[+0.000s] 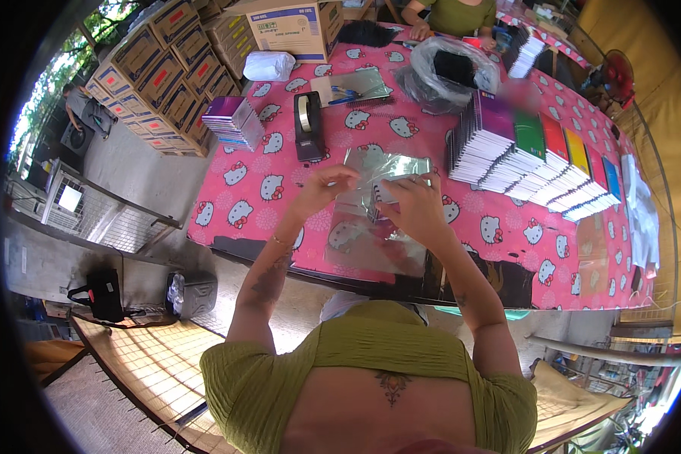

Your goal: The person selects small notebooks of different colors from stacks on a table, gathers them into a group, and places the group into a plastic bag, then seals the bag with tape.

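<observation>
Clear plastic bags [374, 253] lie flat and overlapping on the table in front of me, shiny with reflections. My left hand [321, 189] is at their left side, its fingers curled and the fingertips close together; whatever may be between them is too small to make out. My right hand [418, 204] reaches over the upper right part of the plastic, with thumb and fingers bent onto it and gripping it. A black tape dispenser [308, 127] with a roll of clear tape stands just beyond my left hand.
Spiral notebooks [507, 155] in several colours stand in rows at right. A smaller notebook stack [233, 121] is at left. Beyond are a white package [269, 66], an open carton [291, 30] and a plastic-wrapped bundle [450, 72]. Another person [454, 15] works across the pink table [261, 219].
</observation>
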The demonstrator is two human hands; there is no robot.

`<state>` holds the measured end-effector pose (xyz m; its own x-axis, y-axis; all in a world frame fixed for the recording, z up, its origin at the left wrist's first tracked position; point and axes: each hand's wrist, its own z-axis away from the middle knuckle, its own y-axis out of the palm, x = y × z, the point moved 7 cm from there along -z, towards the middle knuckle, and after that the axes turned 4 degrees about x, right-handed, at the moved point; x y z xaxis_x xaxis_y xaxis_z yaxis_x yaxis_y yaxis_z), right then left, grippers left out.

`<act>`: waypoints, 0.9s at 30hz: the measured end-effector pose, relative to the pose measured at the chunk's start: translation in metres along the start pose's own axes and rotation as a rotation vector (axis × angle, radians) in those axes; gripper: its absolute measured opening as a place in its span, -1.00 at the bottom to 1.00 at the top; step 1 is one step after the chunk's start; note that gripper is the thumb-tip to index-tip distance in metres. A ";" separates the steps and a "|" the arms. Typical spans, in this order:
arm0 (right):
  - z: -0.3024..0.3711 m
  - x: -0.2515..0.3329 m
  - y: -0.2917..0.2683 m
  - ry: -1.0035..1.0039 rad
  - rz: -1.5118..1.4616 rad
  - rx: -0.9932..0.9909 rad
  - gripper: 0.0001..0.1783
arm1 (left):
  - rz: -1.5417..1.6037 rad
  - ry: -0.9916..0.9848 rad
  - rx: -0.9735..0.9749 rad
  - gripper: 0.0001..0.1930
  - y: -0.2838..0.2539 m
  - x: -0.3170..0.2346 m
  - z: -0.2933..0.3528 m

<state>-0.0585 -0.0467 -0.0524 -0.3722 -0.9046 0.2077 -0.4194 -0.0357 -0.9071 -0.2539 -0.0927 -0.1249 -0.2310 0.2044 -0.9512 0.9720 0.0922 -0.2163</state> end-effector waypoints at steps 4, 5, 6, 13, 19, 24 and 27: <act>-0.008 0.003 0.005 0.022 -0.051 0.073 -0.58 | -0.239 -0.021 0.127 -0.69 0.032 -0.021 -0.024; -0.011 0.002 0.006 0.038 -0.077 0.105 -0.58 | -0.254 0.071 0.125 -0.70 0.031 -0.025 -0.027; -0.012 0.000 0.006 0.036 -0.078 0.153 -0.55 | -0.267 0.162 0.123 -0.71 0.030 -0.030 -0.029; 0.021 -0.096 -0.016 0.269 -0.374 -0.065 -0.22 | -0.297 0.166 0.031 -0.82 0.018 -0.034 -0.030; 0.034 -0.077 0.050 -0.223 -0.326 0.072 -0.28 | -0.604 0.383 -0.025 -0.83 0.058 -0.040 -0.055; 0.035 -0.077 0.063 -0.161 -0.513 0.068 -0.44 | -0.760 0.268 -0.126 -0.46 0.075 -0.023 -0.060; 0.037 -0.081 0.060 -0.128 -0.615 0.061 -0.49 | -0.593 0.021 -0.209 -0.23 0.082 -0.023 -0.068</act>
<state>-0.0230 0.0088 -0.1373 0.0253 -0.7546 0.6556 -0.4756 -0.5860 -0.6561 -0.1722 -0.0234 -0.1057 -0.7313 0.0785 -0.6775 0.6494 0.3839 -0.6564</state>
